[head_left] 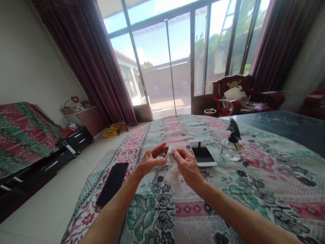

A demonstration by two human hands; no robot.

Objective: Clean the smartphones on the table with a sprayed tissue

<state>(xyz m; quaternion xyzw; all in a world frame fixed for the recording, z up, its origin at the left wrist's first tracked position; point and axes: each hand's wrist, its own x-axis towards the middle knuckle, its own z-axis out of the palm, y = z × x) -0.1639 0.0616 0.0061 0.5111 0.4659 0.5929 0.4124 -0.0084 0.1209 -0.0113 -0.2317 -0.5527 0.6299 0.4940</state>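
Note:
My right hand [186, 163] pinches a white tissue [174, 174], whose loose end hangs below the fingers. The tissue is bunched at the top of a thin, pale, flat object [157, 173], seen nearly edge-on; its kind I cannot make out. My left hand [153, 158] is at the left side of this object, thumb and fingers apart, with the fingertips close to or touching its upper end. Just right of my right hand lies a white phone [203, 154] with a dark screen. A black phone or flat case [113, 183] rests left of my left forearm.
A clear spray bottle [231, 149] with a black trigger head stands on the flowered tablecloth [144, 210] at the right. Behind it is a dark tabletop [279, 130]. A wooden armchair [235, 96] stands by the glass doors, and a yellow bag [110, 131] lies on the floor.

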